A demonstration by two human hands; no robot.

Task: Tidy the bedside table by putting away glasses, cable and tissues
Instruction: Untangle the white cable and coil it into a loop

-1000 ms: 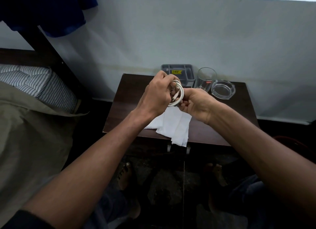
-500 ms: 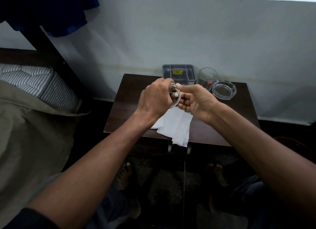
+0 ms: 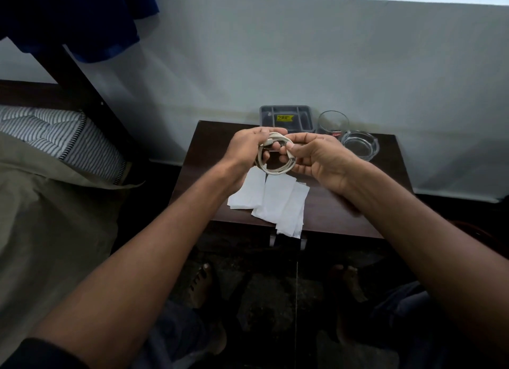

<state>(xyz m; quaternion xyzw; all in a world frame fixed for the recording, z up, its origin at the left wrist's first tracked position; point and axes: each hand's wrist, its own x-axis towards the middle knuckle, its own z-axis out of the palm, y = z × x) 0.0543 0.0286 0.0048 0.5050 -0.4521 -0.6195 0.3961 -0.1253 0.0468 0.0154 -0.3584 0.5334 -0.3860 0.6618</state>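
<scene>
A white cable (image 3: 275,168) is wound into a small coil, held in the air above the dark bedside table (image 3: 355,203). My left hand (image 3: 245,151) grips the coil's left side. My right hand (image 3: 319,159) pinches its right side, with a cable end between thumb and forefinger. Several white tissues (image 3: 272,200) lie spread on the table below the hands, one hanging over the front edge. A clear drinking glass (image 3: 332,122) stands at the back of the table.
A grey compartment tray (image 3: 286,118) with a yellow label sits at the table's back edge against the wall. A glass ashtray (image 3: 359,148) lies right of the drinking glass. A bed with a striped mattress (image 3: 63,140) stands to the left. My bare feet are on the floor below.
Both hands have drawn slightly apart, so the coil now shows as an open loop between them. My right hand has shifted its pinch onto the cable end.
</scene>
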